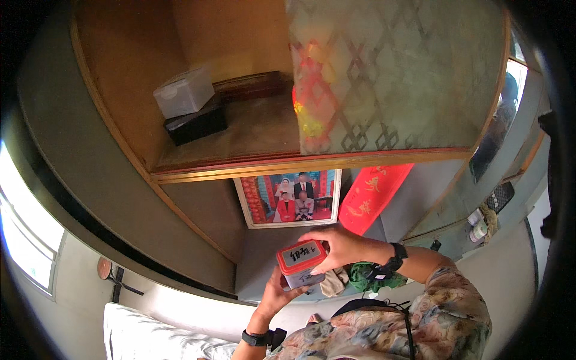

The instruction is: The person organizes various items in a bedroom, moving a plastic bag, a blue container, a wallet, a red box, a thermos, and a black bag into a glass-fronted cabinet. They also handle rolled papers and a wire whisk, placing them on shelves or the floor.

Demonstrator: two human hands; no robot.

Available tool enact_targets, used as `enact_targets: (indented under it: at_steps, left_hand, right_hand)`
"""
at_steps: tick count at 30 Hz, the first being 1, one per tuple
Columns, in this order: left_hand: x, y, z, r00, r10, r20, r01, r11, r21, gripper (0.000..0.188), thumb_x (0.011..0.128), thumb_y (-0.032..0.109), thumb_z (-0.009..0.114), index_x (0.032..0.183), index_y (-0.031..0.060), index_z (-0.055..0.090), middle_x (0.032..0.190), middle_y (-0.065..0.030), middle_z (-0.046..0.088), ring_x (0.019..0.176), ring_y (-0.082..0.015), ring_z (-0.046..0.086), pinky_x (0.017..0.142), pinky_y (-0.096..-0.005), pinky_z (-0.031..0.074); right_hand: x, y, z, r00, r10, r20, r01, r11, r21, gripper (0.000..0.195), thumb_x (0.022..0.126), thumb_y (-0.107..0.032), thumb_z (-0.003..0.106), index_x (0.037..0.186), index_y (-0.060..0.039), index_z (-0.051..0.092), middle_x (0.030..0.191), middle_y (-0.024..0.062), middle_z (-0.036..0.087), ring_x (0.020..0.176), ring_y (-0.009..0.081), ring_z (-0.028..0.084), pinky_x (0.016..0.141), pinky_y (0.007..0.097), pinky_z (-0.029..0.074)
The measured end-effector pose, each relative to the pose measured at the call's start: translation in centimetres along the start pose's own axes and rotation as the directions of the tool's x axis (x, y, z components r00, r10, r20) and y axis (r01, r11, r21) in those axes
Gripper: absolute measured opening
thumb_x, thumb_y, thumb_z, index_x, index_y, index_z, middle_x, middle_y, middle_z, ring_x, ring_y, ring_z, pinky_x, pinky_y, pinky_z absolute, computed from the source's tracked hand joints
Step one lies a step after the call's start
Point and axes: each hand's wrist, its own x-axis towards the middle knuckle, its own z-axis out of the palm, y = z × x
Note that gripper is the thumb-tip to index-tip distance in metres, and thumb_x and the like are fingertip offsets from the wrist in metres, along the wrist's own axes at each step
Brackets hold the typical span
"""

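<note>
Both hands hold a small tin with a red-rimmed lid (pixel 302 258) that bears writing. My left hand (pixel 278 294) grips its lower left side and underside. My right hand (pixel 339 246) curls round its upper right edge, the thumb on its side. Past the tin, a white-framed group photograph (pixel 292 198) leans at the back of the cabinet's lower compartment, with a red banner with gold writing (pixel 375 191) beside it. A beige cloth (pixel 334 282) and a green bundle (pixel 375 276) lie on the cabinet surface near my right forearm.
The upper compartment holds a translucent plastic box (pixel 183 94) on a black box (pixel 196 126), beside a long dark box (pixel 252 84). A patterned glass sliding door (pixel 405 76) covers its right side. Bedding (pixel 153 337) lies at lower left. A round stool (pixel 105 268) stands beyond.
</note>
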Motion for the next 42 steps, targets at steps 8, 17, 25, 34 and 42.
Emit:
enact_targets:
  at_steps: [8,17,25,34,42]
  left_hand:
    - [-0.6,9.0,2.2,0.989,0.139,-0.058,-0.144,0.985,-0.099,0.074,0.074,0.021,0.088,0.131,0.0,0.045,0.122,-0.0138,0.063,0.107,-0.0201,0.064,0.09,-0.0362,0.054]
    - [0.3,16.8,-0.6,0.903,0.428,0.029,-0.398,0.81,0.43,0.07,0.062,0.025,0.092,0.115,-0.0013,0.055,0.097,-0.0147,0.068,0.089,-0.0233,0.068,0.081,-0.0348,0.054]
    - [2.2,22.0,-1.4,0.857,0.429,-0.286,-0.41,0.903,0.128,0.07,0.066,0.022,0.091,0.118,-0.002,0.051,0.111,-0.0128,0.066,0.099,-0.0191,0.066,0.087,-0.0334,0.055]
    - [15.5,29.3,-4.5,0.624,0.658,-0.422,-0.164,0.637,0.753,0.056,0.065,0.03,0.086,0.101,-0.0032,0.057,0.089,-0.0221,0.07,0.085,-0.0309,0.07,0.075,-0.0387,0.055]
    - [23.6,28.3,-3.5,0.711,0.612,-0.346,0.06,0.438,0.897,0.077,0.059,0.042,0.087,0.107,-0.0061,0.051,0.096,-0.0254,0.068,0.093,-0.0385,0.068,0.083,-0.0423,0.055]
  right_hand:
    - [-2.3,-5.6,-1.0,0.975,-0.14,-0.174,0.181,0.951,0.25,0.094,0.08,-0.032,0.082,0.15,-0.0014,0.025,0.138,0.0207,0.049,0.128,0.03,0.051,0.107,0.0394,0.04]
    - [-0.7,-10.3,-3.1,0.959,-0.202,-0.201,0.26,0.908,0.33,0.092,0.085,-0.019,0.078,0.153,-0.004,0.018,0.141,0.0131,0.046,0.13,0.0196,0.045,0.109,0.0356,0.036]
    - [1.5,-12.1,-4.6,0.867,-0.318,-0.382,0.419,0.881,0.217,0.096,0.086,-0.015,0.076,0.156,-0.0071,0.011,0.144,0.0178,0.042,0.116,0.0224,0.056,0.097,0.0349,0.048]
    - [-7.4,-8.3,-7.0,0.889,-0.006,-0.458,0.134,0.96,0.248,0.079,0.086,-0.001,0.07,0.152,-0.0034,0.026,0.136,0.016,0.05,0.091,0.0122,0.065,0.083,0.0271,0.053]
    - [-13.4,-5.3,-8.9,0.809,0.182,-0.559,-0.076,0.975,0.208,0.066,0.085,0.001,0.067,0.145,-0.0016,0.04,0.126,0.0109,0.058,0.086,0.0097,0.064,0.078,0.025,0.051]
